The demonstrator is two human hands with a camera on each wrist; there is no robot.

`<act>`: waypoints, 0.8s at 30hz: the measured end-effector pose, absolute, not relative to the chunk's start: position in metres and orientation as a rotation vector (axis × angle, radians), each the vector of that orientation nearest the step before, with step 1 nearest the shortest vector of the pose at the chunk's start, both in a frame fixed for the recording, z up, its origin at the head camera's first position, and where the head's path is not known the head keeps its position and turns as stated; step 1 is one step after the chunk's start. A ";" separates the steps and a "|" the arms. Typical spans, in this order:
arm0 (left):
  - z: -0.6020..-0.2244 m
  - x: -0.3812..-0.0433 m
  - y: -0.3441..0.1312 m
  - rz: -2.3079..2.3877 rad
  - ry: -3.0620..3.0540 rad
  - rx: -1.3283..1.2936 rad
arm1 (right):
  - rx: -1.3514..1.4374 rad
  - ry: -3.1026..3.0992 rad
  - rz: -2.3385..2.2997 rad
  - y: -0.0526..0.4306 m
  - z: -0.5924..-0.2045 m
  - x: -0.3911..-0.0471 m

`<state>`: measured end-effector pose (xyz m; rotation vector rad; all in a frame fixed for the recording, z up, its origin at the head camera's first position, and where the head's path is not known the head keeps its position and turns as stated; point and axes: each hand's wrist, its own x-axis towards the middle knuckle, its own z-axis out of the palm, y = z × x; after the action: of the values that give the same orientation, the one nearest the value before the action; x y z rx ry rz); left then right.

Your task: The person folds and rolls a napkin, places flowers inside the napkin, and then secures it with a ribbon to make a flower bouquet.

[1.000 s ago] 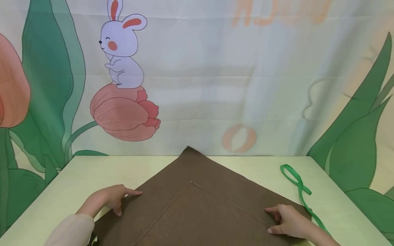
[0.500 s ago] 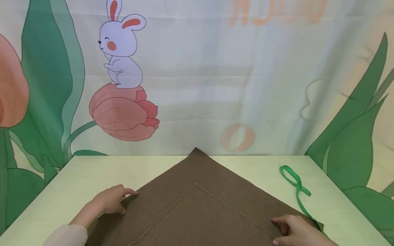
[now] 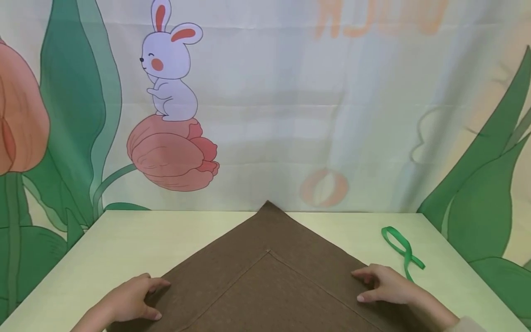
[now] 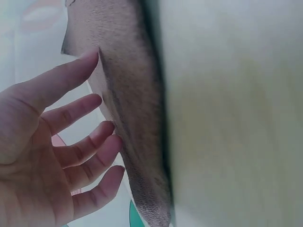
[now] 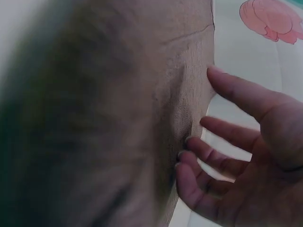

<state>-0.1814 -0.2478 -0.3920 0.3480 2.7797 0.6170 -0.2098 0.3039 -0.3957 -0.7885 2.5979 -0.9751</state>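
A large brown cloth (image 3: 265,290) with a stitched border seam lies on the table, one corner pointing to the far edge. My left hand (image 3: 132,297) rests at its left edge, fingers relaxed and spread; in the left wrist view the fingertips of the left hand (image 4: 71,137) touch the brown cloth (image 4: 130,109). At the right edge, my right hand (image 3: 387,283) lies with fingers loosely bent on the fabric. In the right wrist view, the right hand (image 5: 246,146) has its fingertips right at the surface of the brown cloth (image 5: 175,109).
A green ribbon (image 3: 408,253), looped at its far end, lies on the pale table (image 3: 137,240) beyond my right hand, partly hidden behind it. Behind the table hangs a backdrop (image 3: 265,115) printed with a rabbit, tulips and leaves.
The cloth's far corner has shifted right. My left hand has slid toward me and left along the edge. My right hand moved down, then back up, and now hides more of the ribbon.
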 end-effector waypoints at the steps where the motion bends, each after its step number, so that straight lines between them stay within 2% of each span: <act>1: -0.393 -0.181 -0.248 0.625 2.774 0.332 | -0.802 2.587 -0.984 0.302 -0.396 -0.213; 9: -0.397 -0.183 -0.250 0.692 2.711 0.260 | -0.831 2.641 -0.876 0.289 -0.399 -0.228; 24: -0.397 -0.184 -0.251 0.705 2.726 0.314 | -0.702 2.708 -0.812 0.287 -0.397 -0.205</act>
<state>-0.1844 -0.2506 -0.3966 0.3141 2.7257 0.7052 -0.2050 0.2870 -0.3974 -0.7024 2.7083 -0.8120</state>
